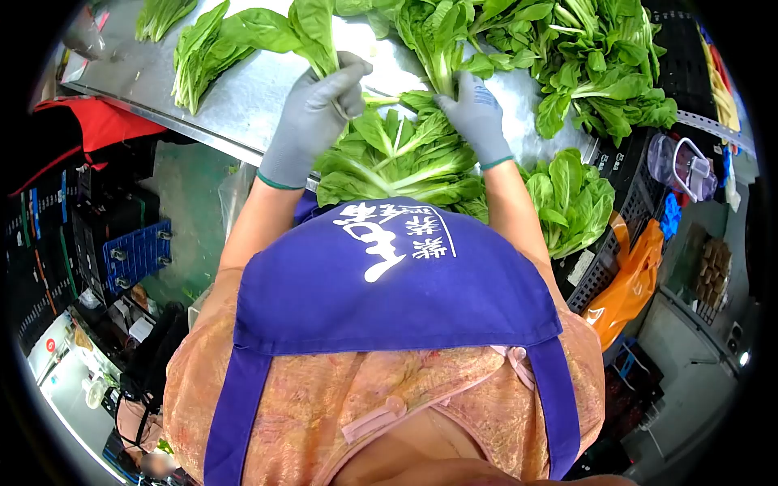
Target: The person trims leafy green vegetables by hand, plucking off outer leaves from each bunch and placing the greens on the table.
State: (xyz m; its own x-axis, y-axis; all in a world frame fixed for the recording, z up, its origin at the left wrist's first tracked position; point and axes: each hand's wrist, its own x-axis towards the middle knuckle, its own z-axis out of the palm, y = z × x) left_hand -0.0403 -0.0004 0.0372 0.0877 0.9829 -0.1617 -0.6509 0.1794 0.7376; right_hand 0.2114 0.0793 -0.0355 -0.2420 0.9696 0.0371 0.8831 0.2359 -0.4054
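Observation:
Both of my hands wear grey gloves. My left hand (324, 101) is closed around the stems of a few broad green leaves (312, 36), which point up and away from me. My right hand (476, 115) grips a bunch of leafy greens (433, 40) by its pale stem end, just above the table. Between my hands and my apron lies a heap of leafy greens (397, 158). To the left, a small bunch of greens (198, 61) rests on the metal table (251, 93).
A large pile of greens (596, 69) covers the table's right side. More greens (571, 198) sit over a black crate (604, 271) by my right arm. An orange bag (628, 283) and a clear plastic jug (685, 166) are beyond. Red cloth (105, 125) hangs at the left edge.

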